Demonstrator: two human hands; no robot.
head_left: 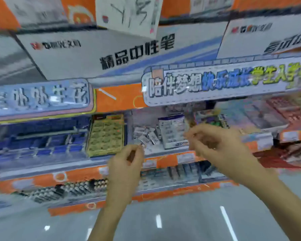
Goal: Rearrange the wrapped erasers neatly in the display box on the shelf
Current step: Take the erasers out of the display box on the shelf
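Head view, blurred. Small white wrapped erasers (147, 136) lie jumbled in the clear-walled display box (137, 119) on the orange-edged shelf (163, 161). My left hand (129, 160) is pinched shut just below them; cannot tell if it holds anything. My right hand (214, 141) hovers loosely curled, empty. Erasers probably light, slick-wrapped; pinch by long sides.
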